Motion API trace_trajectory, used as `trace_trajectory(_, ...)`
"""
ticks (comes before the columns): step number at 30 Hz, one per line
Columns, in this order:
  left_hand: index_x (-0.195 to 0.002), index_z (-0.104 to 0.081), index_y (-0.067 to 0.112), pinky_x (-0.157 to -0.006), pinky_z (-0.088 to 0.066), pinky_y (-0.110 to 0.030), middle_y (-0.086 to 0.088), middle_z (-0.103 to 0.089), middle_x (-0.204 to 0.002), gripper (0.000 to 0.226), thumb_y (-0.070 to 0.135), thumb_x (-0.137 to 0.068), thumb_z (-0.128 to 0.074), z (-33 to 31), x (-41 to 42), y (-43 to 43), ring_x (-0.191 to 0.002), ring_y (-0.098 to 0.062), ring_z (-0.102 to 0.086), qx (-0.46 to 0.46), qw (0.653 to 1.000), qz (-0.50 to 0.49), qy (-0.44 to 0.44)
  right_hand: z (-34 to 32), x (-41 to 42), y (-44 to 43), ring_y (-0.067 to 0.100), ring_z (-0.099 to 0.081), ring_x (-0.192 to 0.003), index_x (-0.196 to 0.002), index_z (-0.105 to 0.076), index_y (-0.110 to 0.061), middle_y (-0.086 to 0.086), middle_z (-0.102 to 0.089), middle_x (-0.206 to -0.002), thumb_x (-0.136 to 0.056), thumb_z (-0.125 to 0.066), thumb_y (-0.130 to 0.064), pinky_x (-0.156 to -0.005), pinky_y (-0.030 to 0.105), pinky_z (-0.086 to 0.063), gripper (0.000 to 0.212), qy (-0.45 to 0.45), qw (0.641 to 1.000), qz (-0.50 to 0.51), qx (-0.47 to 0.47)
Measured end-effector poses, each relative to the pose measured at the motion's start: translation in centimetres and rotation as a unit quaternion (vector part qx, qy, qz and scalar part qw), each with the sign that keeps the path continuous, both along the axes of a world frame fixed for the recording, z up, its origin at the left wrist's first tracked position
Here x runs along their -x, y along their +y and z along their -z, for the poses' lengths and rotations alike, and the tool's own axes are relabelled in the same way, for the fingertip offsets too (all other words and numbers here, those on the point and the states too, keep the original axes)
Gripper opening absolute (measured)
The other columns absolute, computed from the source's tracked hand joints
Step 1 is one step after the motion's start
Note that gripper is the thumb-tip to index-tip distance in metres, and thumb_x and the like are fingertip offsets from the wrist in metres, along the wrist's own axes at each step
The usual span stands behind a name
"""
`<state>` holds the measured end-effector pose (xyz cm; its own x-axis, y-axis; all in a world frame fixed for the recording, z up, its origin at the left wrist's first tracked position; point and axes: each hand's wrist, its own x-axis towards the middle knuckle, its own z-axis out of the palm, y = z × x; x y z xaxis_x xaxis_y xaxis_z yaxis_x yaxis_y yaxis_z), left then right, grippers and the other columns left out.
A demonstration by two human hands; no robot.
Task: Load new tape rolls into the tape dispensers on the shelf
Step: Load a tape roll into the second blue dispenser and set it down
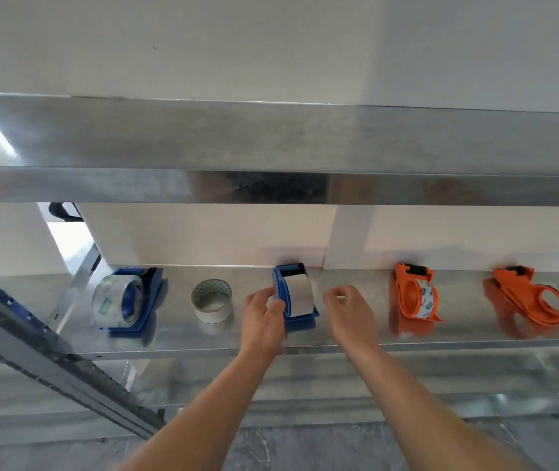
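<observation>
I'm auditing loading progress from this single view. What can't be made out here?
Head view:
- middle blue dispenser: its left side and hub are covered by the left hand gripping it.
- right hand: curled fingers face away; whether they pinch a tape end is unclear.
- left orange dispenser: its roll's label is too small and blurred to read.
- far-right orange dispenser: smeared by blur; its roll's seating is unclear.

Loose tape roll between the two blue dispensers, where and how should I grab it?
The loose tape roll lies flat with its core hole facing up. Probably best to come from above at its front edge: thumb inside the core, fingers on the outer wall.
</observation>
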<state>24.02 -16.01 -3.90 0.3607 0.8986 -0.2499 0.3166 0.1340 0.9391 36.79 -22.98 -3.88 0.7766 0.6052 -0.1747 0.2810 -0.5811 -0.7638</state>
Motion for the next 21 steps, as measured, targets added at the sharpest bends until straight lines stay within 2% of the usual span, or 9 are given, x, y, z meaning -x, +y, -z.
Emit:
trace_trajectory(1,-0.122,-0.060,0.017,-0.094,-0.038,-0.025,0.004,-0.048,-0.120,0.033,0.012,-0.093,-0.046,0.3,-0.4,0.1,-0.108,-0.010,-0.048,0.011,1.000,-0.004,0.006,0.4,-0.5,0.2,0.012,-0.053,-0.097,-0.128,-0.058,-0.015,0.000,-0.065,-0.121,-0.100,-0.048,-0.038,-0.083,0.028,-0.038,0.037,0.008,1.000,-0.012,0.004)
trace_trajectory(2,-0.102,-0.064,0.020,-0.083,-0.041,-0.021,0.007,-0.052,-0.105,0.023,0.009,-0.092,-0.046,0.6,-0.9,0.2,-0.094,-0.006,-0.050,0.018,1.000,-0.009,0.016,0.8,-1.1,0.4,0.012,-0.054,-0.098,-0.127,-0.059,-0.016,0.000,-0.065,-0.122,-0.100,-0.048,-0.039,-0.083,0.028,-0.039,0.037,0.018,1.000,-0.022,0.005)
trace_trajectory(3,-0.081,-0.058,0.026,-0.069,-0.036,-0.017,0.011,-0.050,-0.087,0.025,0.006,-0.091,-0.045,0.7,-1.3,0.3,-0.078,0.000,-0.045,0.020,0.999,-0.016,0.027,1.2,-1.6,0.6,0.012,-0.054,-0.099,-0.126,-0.060,-0.016,0.000,-0.065,-0.122,-0.099,-0.048,-0.040,-0.083,0.028,-0.039,0.037,0.027,0.999,-0.034,0.006)
trace_trajectory(5,-0.066,-0.036,0.033,-0.058,-0.025,-0.016,0.016,-0.037,-0.071,0.039,0.003,-0.091,-0.045,1.1,-2.1,0.3,-0.063,0.003,-0.032,0.030,0.998,-0.033,0.042,1.8,-2.5,1.2,0.014,-0.056,-0.103,-0.125,-0.061,-0.016,0.001,-0.065,-0.124,-0.099,-0.048,-0.041,-0.084,0.028,-0.039,0.038,0.041,0.997,-0.063,0.013)
trace_trajectory(10,-0.067,-0.041,0.031,-0.058,-0.026,-0.016,0.014,-0.040,-0.071,0.039,0.004,-0.096,-0.042,1.5,-3.7,0.2,-0.064,0.002,-0.034,0.070,0.995,-0.059,0.039,2.6,-3.7,2.4,0.016,-0.058,-0.115,-0.127,-0.062,-0.016,-0.002,-0.064,-0.126,-0.100,-0.048,-0.039,-0.093,0.030,-0.043,0.038,0.073,0.989,-0.129,0.016)
trace_trajectory(14,-0.072,-0.057,0.026,-0.064,-0.036,-0.019,0.003,-0.059,-0.078,0.035,0.006,-0.096,-0.041,1.7,-4.2,0.2,-0.073,-0.006,-0.048,0.103,0.991,-0.069,0.056,3.1,-3.9,2.8,0.017,-0.060,-0.112,-0.122,-0.065,-0.018,-0.002,-0.066,-0.121,-0.099,-0.049,-0.039,-0.098,0.036,-0.047,0.035,0.077,0.985,-0.156,0.018)
trace_trajectory(16,-0.083,-0.067,0.011,-0.070,-0.042,-0.029,-0.015,-0.067,-0.089,0.026,0.009,-0.091,-0.042,1.9,-4.3,0.2,-0.080,-0.018,-0.054,0.097,0.992,-0.059,0.063,3.3,-3.9,3.0,0.018,-0.060,-0.109,-0.119,-0.066,-0.017,-0.002,-0.067,-0.117,-0.099,-0.050,-0.037,-0.095,0.035,-0.047,0.033,0.075,0.984,-0.161,0.016)
trace_trajectory(17,-0.090,-0.068,0.005,-0.073,-0.042,-0.033,-0.017,-0.067,-0.091,0.026,0.011,-0.089,-0.043,1.9,-4.3,0.2,-0.082,-0.020,-0.054,0.093,0.992,-0.057,0.062,3.4,-3.9,3.1,0.018,-0.061,-0.106,-0.116,-0.067,-0.016,-0.002,-0.068,-0.113,-0.099,-0.050,-0.037,-0.092,0.034,-0.047,0.031,0.076,0.984,-0.164,0.013)
trace_trajectory(21,-0.098,-0.064,-0.004,-0.068,-0.039,-0.034,-0.010,-0.057,-0.081,0.029,0.012,-0.090,-0.042,1.7,-4.4,0.5,-0.075,-0.020,-0.049,0.083,0.993,-0.048,0.065,3.4,-3.2,3.1,0.021,-0.061,-0.084,-0.095,-0.068,-0.007,0.008,-0.069,-0.090,-0.099,-0.050,-0.033,-0.075,0.035,-0.046,0.032,0.078,0.983,-0.165,0.000)
